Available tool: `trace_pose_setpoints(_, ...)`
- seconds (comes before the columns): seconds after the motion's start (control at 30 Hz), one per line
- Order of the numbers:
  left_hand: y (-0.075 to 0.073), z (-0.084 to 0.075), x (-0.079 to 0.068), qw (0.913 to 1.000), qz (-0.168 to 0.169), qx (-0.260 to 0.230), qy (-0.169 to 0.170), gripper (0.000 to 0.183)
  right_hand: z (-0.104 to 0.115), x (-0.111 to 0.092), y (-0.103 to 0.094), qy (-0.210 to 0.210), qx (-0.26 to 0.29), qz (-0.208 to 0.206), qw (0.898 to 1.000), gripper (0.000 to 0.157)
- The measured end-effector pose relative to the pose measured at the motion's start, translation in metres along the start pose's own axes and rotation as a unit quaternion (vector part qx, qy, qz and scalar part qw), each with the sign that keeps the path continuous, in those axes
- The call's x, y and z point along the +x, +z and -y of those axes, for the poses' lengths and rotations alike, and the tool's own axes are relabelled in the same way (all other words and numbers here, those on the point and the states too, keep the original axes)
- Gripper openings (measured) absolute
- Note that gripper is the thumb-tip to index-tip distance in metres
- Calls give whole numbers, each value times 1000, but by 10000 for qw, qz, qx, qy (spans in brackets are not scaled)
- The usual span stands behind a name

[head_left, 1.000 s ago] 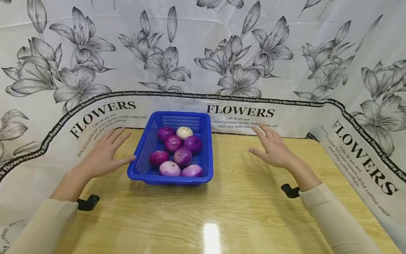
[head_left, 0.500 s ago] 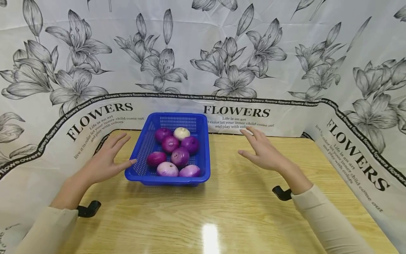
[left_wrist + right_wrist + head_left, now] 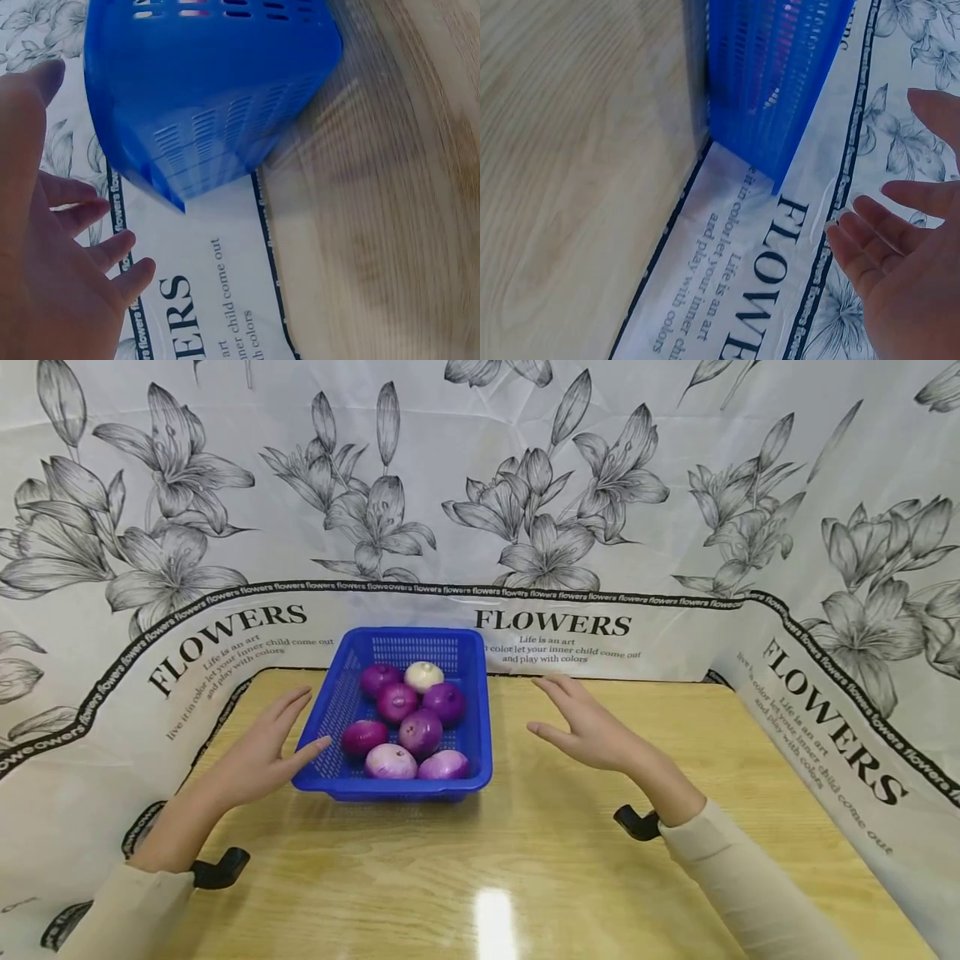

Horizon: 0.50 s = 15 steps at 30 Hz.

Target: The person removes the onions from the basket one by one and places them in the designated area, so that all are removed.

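Here, a black fitting projected from the left wrist beside the cuff of a pale sleeve. The left hand was spread, fingers apart and grasping nothing; it was positioned just beside the left side of the blue basket, with a gap visible in the left wrist view. The basket, perforated along its walls, sat upright on the wood-grain table, near the printed cloth at the rear. Inside lay seven purple onions, the front two paler, and one white onion at the back. The right hand was likewise spread, apart from the basket's right side. A second black fitting projected at the right wrist
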<state>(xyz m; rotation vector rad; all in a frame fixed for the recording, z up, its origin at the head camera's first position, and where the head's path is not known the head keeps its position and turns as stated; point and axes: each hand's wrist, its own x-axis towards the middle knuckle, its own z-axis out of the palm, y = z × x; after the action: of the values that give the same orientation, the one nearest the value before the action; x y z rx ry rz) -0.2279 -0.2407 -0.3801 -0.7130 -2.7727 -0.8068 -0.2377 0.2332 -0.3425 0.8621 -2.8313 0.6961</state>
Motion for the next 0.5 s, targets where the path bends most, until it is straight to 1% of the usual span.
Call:
trace_pose_setpoints(0.1, 8, -2, 1, 9999, 124, 38, -114, 89, 10, 2, 6, -94, 170, -19, 9998, 71)
trace_pose_setpoints(0.2, 14, -4, 1, 9998, 88, 154, -116, 95, 19, 8, 11, -236, 362, 16, 9991, 67)
trace_pose_setpoints(0.37, 24, -6, 2, 9997, 37, 215, -139, 102, 29, 18, 23, -405, 533, 219, 9975, 67)
trace_pose_setpoints(0.5, 29, -5, 3, 9994, 60, 250, -234, 108, 37, 26, 31, -491, 710, 409, 9954, 69)
